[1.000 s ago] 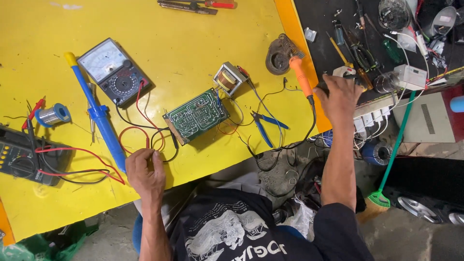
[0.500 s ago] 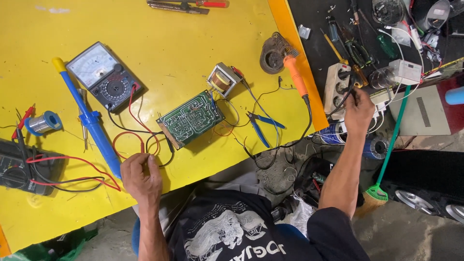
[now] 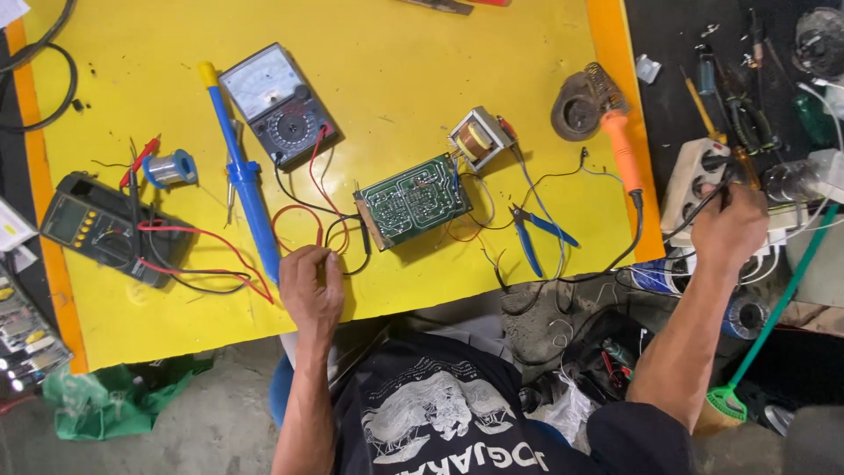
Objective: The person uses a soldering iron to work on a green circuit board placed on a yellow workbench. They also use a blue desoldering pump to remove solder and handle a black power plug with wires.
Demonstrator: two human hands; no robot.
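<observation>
Now R hand grips black plug.

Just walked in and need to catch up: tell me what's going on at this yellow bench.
A person sits at a yellow table doing electronics work. The left hand rests on the table edge by red and black wires, just below a green circuit board. The right hand reaches off to the side and grips a black cord at a white power strip. An orange-handled soldering iron, a blue desoldering pump, two multimeters and blue pliers lie untouched.
</observation>
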